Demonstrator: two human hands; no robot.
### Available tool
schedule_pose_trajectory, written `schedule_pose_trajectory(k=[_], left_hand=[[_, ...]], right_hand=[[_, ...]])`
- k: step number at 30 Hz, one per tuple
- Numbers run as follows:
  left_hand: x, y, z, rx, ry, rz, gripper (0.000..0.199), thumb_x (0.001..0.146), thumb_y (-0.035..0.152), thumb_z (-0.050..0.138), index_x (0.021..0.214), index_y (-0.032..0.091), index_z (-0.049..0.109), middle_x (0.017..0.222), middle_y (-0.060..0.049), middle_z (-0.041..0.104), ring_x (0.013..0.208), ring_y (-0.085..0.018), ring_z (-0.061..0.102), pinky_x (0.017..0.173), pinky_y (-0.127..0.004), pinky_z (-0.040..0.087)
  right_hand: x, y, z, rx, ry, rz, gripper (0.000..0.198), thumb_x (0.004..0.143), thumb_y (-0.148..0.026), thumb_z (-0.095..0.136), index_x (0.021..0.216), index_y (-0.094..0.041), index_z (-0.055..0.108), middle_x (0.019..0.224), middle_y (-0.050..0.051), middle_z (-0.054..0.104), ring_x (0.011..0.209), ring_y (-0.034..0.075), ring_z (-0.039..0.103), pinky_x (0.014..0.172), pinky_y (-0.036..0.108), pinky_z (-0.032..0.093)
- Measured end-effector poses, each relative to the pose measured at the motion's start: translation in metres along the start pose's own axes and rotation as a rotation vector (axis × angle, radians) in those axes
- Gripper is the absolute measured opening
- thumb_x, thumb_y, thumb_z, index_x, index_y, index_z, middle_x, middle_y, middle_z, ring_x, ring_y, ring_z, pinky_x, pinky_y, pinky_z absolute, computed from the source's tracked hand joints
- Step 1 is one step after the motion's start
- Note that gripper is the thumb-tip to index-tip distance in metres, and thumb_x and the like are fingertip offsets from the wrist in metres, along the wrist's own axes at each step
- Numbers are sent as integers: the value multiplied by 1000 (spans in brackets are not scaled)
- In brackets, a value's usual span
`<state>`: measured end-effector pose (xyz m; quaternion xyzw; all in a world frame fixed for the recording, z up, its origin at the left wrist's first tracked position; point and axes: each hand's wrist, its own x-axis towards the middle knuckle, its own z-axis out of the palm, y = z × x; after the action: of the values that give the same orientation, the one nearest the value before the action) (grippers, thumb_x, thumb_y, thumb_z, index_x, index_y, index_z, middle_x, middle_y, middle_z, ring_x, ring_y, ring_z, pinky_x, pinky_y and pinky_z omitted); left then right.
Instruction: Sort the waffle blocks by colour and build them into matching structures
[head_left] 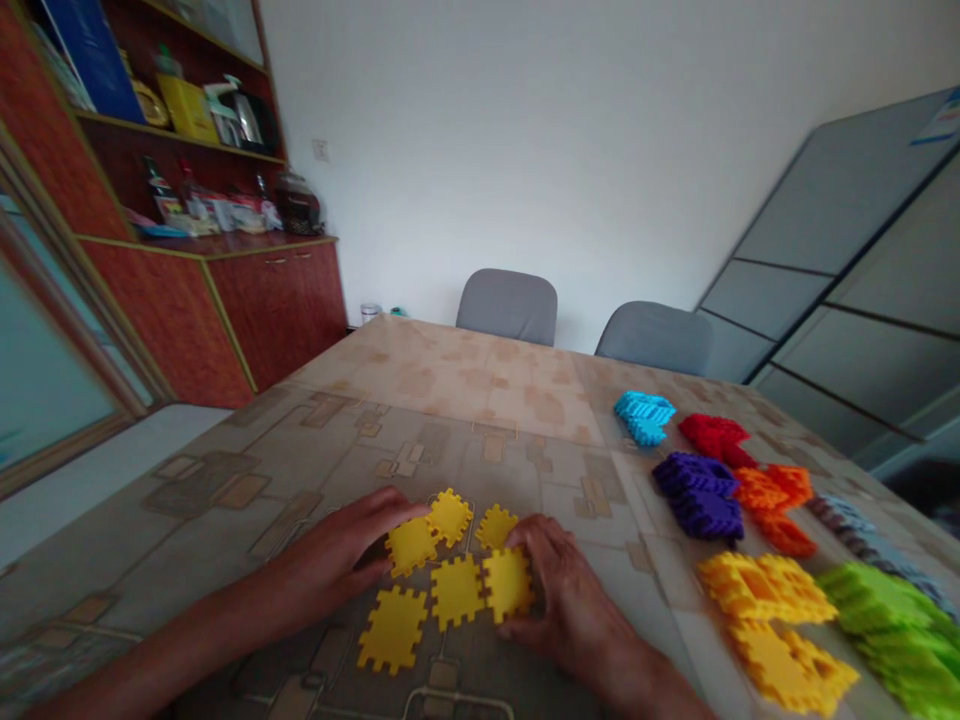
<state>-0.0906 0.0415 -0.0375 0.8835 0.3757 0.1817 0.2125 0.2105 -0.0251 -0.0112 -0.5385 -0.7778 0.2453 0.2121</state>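
Several flat yellow interlocking tiles with notched edges lie on the table in front of me. My left hand [373,540] has its fingers and thumb around the left side of one yellow tile [412,546]. Another tile [450,516] touches or overlaps that one at its upper right. On the other side, my right hand [562,585] grips a yellow tile [508,584] between thumb and fingers, close beside a middle tile [457,592]; whether those two are joined I cannot tell. A further tile [496,526] lies just above, by my right fingertips. Nearest me is a loose tile [392,630].
Stacks of interlocking tiles stand along the right: light blue [645,415], red [714,438], purple [699,497], orange [774,490], yellow [769,588], grey [885,545] and green [892,610]. Two grey chairs [508,303] stand at the table's [480,375] far edge. A cabinet [277,310] is at left.
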Motion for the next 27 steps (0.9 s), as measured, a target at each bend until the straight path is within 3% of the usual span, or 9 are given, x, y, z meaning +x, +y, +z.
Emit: schedule_pose_trajectory(k=[4, 8, 15, 21, 27], left_hand=[[6, 11, -16, -1, 94, 12, 47, 96, 14, 41, 137, 33, 53, 134, -2, 57, 126, -22, 54, 105, -30, 44], [8, 15, -27, 51, 79, 17, 36, 100, 22, 43, 129, 34, 60, 126, -1, 60, 116, -22, 58, 96, -27, 47], [10, 19, -25, 110, 23, 9, 33, 91, 24, 56, 119, 38, 66, 123, 5, 64, 113, -26, 59, 96, -30, 45], [10, 28, -26, -27, -37, 72, 28, 96, 17, 44, 108, 30, 65, 108, 1, 60, 100, -18, 60, 86, -22, 45], [8, 11, -21, -104, 34, 141, 30, 106, 27, 35, 110, 25, 65, 98, -3, 60, 91, -17, 60, 79, -23, 46]], right_hand=[[0, -7, 0, 5, 34, 21, 64, 56, -11, 87, 110, -21, 54, 116, 6, 62, 109, 26, 56, 95, 38, 44], [5, -17, 18, -11, 41, -52, 63, 59, -20, 89, 112, -23, 56, 116, 6, 64, 109, 27, 57, 94, 40, 43], [11, -18, 26, -9, -10, -169, 58, 70, -35, 86, 120, -25, 59, 124, 3, 62, 117, 25, 53, 102, 38, 38], [10, -19, 27, -38, -57, -198, 61, 76, -40, 80, 130, -26, 56, 131, 5, 58, 121, 26, 49, 105, 38, 36], [14, -16, 34, -76, -20, -190, 46, 76, -35, 81, 115, -23, 60, 119, 2, 62, 115, 23, 51, 102, 36, 35]])
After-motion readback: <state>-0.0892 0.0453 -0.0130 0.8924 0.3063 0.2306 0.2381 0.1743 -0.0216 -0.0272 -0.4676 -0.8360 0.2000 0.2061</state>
